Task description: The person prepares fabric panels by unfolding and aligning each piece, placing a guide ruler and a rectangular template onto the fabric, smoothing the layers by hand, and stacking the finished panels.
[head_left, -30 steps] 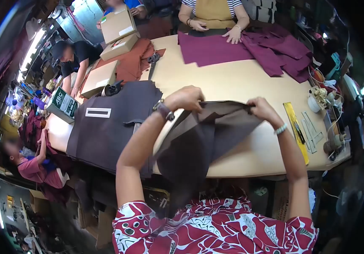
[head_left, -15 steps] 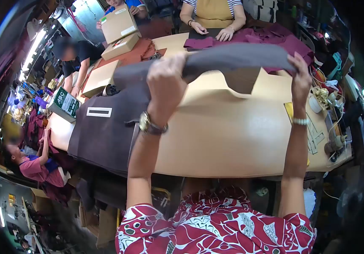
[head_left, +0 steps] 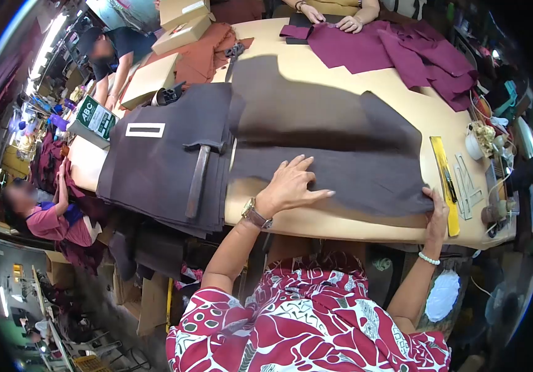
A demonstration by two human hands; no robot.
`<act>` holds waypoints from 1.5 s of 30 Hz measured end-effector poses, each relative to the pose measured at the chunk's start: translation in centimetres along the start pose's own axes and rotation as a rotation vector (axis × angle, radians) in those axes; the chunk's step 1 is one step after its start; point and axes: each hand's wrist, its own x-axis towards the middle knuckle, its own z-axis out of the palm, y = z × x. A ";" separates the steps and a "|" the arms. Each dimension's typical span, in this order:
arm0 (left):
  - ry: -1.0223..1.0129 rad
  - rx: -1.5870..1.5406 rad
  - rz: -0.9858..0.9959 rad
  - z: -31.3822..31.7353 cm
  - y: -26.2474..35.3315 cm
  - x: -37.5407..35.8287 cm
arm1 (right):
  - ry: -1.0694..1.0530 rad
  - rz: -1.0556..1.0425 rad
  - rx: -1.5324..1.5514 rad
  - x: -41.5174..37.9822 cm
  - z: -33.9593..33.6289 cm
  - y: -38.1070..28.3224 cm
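A dark brown-grey fabric piece point(head_left: 341, 167) lies on the pale table in front of me, with a crease across it and its far part curving up slightly. My left hand point(head_left: 294, 186) rests on its near part, fingers spread and nothing held. At the near right corner, my right hand point(head_left: 438, 211) has its fingers closed on the fabric's edge. To the left is a stack of similar dark pieces point(head_left: 148, 158), topped by a white rectangular frame point(head_left: 145, 129) and a hammer point(head_left: 198, 180).
Right of the fabric lie a yellow ruler point(head_left: 437, 155), a dark pen-like tool point(head_left: 450, 186) and a clear set square point(head_left: 465, 180). Maroon fabric point(head_left: 359, 49) covers the far side, near a co-worker's hands point(head_left: 348, 23). A green-and-white ABC box point(head_left: 94, 121) stands left.
The fabric, raised and blurred in the air before, now lies on the table. Both my hands have come down toward me; the left has opened onto it. The hammer now shows on the stack.
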 end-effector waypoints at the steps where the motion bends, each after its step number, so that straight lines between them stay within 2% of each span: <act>1: -0.050 -0.055 0.017 0.2 -0.2 0.7 | 0.028 -0.037 0.035 0.7 0.1 0.8; 4: -0.053 -0.272 -0.044 1.5 -0.9 3.4 | 0.074 -0.144 0.130 2.2 3.2 -1.4; 5: -0.133 -0.268 -0.102 0.6 -0.6 4.4 | 0.068 -0.186 0.177 3.2 4.5 -2.2; 8: 0.291 -0.326 -0.144 3.7 -1.9 6.5 | -0.063 -0.227 0.292 4.3 10.5 -6.4; 9: 0.305 -0.248 -0.175 4.3 -2.8 7.4 | -0.114 -0.281 0.228 4.7 12.8 -7.1; 12: 0.306 -0.673 -0.337 5.8 -6.2 9.8 | -0.320 -0.388 0.172 4.4 20.1 -7.8; 13: 0.057 -1.019 -0.466 0.8 -4.1 8.5 | -0.430 -0.404 0.151 4.2 22.2 -7.4; 14: 0.112 -1.231 -0.530 2.6 -5.8 9.4 | -0.540 -0.417 0.128 3.8 24.0 -6.8; 17: 0.137 -1.647 -0.381 1.7 -8.6 8.0 | -0.806 -0.369 0.067 1.7 27.5 -5.6; 18: 0.283 -1.825 -0.328 1.4 -8.8 7.4 | -0.883 -0.373 0.055 1.0 28.1 -5.2; 20: 0.375 -1.412 -0.491 0.5 -8.9 6.3 | -0.938 -0.375 0.032 -0.9 28.2 -5.6; 22: 0.430 -1.348 -0.358 0.4 -9.8 5.2 | -0.792 -0.640 -0.219 -1.3 27.0 -5.9; 24: 0.502 -1.401 -0.356 2.0 -10.8 4.8 | -0.455 -0.787 -0.412 -0.5 25.6 -4.6; 25: 0.455 -1.412 -0.407 1.4 -10.3 4.2 | -0.231 -0.849 -0.508 0.0 25.0 -3.7; 26: 0.441 -1.411 -0.409 2.2 -10.9 4.0 | -0.083 -0.833 -0.608 1.1 24.4 -2.5; 28: 0.442 -1.319 -0.487 2.4 -10.6 3.6 | 0.001 -0.462 -0.811 2.6 23.7 -1.0; 31: 0.474 -1.282 -0.472 3.1 -10.6 3.4 | -0.084 -0.129 -0.788 5.5 23.1 -1.3; 34: 0.506 -1.300 -0.451 2.6 -8.7 2.2 | -0.056 -0.038 -0.863 6.7 22.9 -2.8; 35: 0.536 -1.346 -0.424 2.9 -8.9 2.0 | -0.115 -0.004 -0.896 7.2 22.7 -3.0; 37: 0.589 -1.442 -0.373 4.1 -9.4 1.3 | -0.387 0.156 -0.494 7.1 23.5 -3.4; 38: 0.595 -1.584 -0.359 4.5 -9.8 1.2 | -0.511 0.238 -0.287 6.7 23.9 -3.6; 39: 0.599 -1.725 -0.343 4.6 -10.4 1.2 | -0.542 0.237 -0.102 5.3 24.6 -5.2; 41: 0.591 -1.993 -0.259 5.1 -12.1 1.0 | -0.589 0.025 0.033 6.0 25.8 -4.6; 42: 0.591 -1.965 -0.243 4.0 -10.9 0.9 | -0.611 -0.083 0.101 6.3 26.3 -4.4; 43: 0.591 -1.937 -0.229 1.9 -8.7 0.7 | -0.650 -0.019 0.242 5.2 25.7 -6.5; 44: 0.589 -1.910 -0.218 1.1 -7.2 0.7 | -0.630 -0.099 0.198 5.4 24.9 -6.9; 45: 0.574 -1.972 -0.318 1.6 -6.5 1.4 | -0.536 -0.157 0.111 6.6 23.9 -5.9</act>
